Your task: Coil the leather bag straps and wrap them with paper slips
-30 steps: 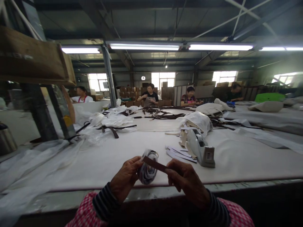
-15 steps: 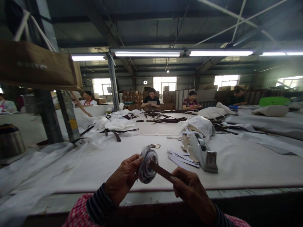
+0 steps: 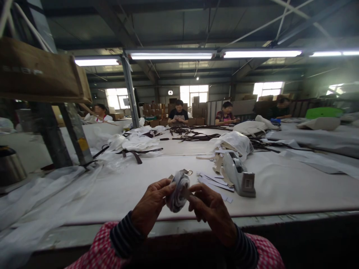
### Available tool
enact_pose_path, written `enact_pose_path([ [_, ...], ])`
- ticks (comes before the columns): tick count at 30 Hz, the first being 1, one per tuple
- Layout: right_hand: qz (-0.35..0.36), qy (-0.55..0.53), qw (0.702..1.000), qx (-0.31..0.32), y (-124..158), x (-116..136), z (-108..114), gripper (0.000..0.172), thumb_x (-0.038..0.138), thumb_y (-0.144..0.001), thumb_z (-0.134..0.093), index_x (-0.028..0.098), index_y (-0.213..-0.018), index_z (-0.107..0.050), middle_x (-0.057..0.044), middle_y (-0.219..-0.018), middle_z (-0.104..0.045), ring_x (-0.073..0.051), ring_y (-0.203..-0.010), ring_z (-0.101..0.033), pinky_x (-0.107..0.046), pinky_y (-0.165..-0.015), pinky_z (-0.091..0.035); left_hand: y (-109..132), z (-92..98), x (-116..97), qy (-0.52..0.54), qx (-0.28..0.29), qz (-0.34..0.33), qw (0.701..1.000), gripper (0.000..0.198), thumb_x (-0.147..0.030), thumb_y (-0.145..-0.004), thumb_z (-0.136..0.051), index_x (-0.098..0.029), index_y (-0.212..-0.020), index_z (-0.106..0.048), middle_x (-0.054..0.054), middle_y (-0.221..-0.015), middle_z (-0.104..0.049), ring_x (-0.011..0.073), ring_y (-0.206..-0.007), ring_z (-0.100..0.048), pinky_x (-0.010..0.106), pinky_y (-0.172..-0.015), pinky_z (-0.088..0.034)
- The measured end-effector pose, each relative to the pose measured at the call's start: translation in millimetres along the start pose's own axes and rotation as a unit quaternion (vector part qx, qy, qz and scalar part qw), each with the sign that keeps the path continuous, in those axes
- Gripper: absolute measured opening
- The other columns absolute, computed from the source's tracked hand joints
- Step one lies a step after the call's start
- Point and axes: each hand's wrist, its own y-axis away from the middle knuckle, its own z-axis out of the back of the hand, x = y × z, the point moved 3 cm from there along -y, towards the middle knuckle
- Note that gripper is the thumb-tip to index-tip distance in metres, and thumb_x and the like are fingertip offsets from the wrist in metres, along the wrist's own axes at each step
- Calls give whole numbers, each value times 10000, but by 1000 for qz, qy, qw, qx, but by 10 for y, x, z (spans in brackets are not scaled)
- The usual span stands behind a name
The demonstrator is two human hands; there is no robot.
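Observation:
Above the near edge of the table, my left hand [image 3: 153, 200] grips a rolled strap [image 3: 178, 194] wrapped in thin clear or whitish film. A small metal ring [image 3: 190, 172] pokes out at the top of the roll. On the other side, my right hand [image 3: 211, 209] pinches a flat brown strip [image 3: 187, 193] whose far end goes into the middle of the roll. Only a short length of the strip shows between roll and fingers. Just behind my right hand lie white paper strips [image 3: 215, 181] beside a grey tape dispenser [image 3: 241, 179].
White sheeting covers the table [image 3: 117, 194]. Plastic film [image 3: 47, 194] is heaped at left, dark straps [image 3: 196, 135] lie further back, and a plastic bag [image 3: 238, 144] sits behind the dispenser. A post [image 3: 75, 134] rises at left under a hanging brown bag [image 3: 42, 73]. Several people sit beyond.
My right hand has moved left, close to the roll, and the brown strip has slid further into its centre. A brown end now shows at the roll's left side. The view has shifted slightly.

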Motion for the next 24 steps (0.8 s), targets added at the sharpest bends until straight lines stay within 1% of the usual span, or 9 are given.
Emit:
enact_pose_path([
  [2,74,82,994,20,49,-11,-1,458,339,-849,-719,236,-1261,-550,-29,-899,-682,-152,-664,-600,-244,-538,-465,-54,71,-22,-13,-11,-7,1000,313,-443,-765,-775,-148,-860,-730,42,-764,-681,150,-651,-576,244,-592,-421],
  [4,163,194,966,45,108,2,-21,521,237,-855,-701,270,-1337,-505,-61,-1069,-670,-201,-855,-630,-292,-686,-511,-98,130,-51,-31,-15,-5,999,315,-447,-759,-774,-146,-838,-731,41,-742,-672,150,-642,-568,245,-587,-413],
  [7,255,294,920,46,148,46,-59,296,136,-965,-491,244,-1227,-576,-71,-993,-670,-204,-873,-615,-322,-758,-491,-149,171,-104,-93,-8,-11,996,340,-458,-760,-760,-129,-836,-731,42,-718,-657,145,-616,-539,254,-577,-388],
  [11,315,336,888,-1,48,60,-104,249,121,-996,-435,220,-1076,-649,-74,-895,-658,-194,-821,-593,-312,-722,-470,-212,191,-97,-249,-10,-60,967,277,-422,-778,-724,-146,-790,-703,-4,-626,-565,132,-566,-456,259,-536,-334],
  [13,325,364,872,-29,-53,-13,-125,206,136,-986,-482,219,-1000,-669,-89,-978,-663,-205,-884,-591,-322,-763,-477,-246,213,-9,-348,-22,-118,930,197,-371,-807,-684,-178,-769,-693,5,-683,-578,168,-651,-505,286,-607,-387],
  [15,316,390,865,-32,-163,-147,-150,180,135,-977,-505,212,-939,-663,-95,-1074,-661,-211,-955,-591,-318,-794,-488,-277,235,153,-455,-30,-175,873,153,-321,-837,-640,-196,-767,-694,34,-791,-614,219,-805,-551,331,-734,-426],
  [19,270,457,847,40,-309,-448,-212,175,115,-965,-533,200,-840,-621,-69,-994,-684,-199,-924,-602,-283,-758,-495,-314,255,524,-590,-13,-234,773,118,-222,-855,-580,-191,-816,-687,84,-914,-643,270,-938,-548,401,-846,-436],
  [21,250,478,839,66,-326,-530,-228,172,118,-964,-543,199,-829,-609,-59,-940,-685,-194,-898,-604,-275,-748,-489,-316,260,611,-610,-6,-246,754,132,-197,-863,-558,-190,-808,-677,93,-928,-645,269,-943,-545,402,-846,-445],
  [24,235,476,845,67,-318,-553,-224,151,134,-971,-541,195,-852,-611,-58,-927,-679,-191,-891,-606,-267,-741,-472,-319,285,613,-602,-3,-250,758,124,-205,-860,-566,-198,-814,-681,84,-907,-645,265,-940,-549,394,-833,-462],
])
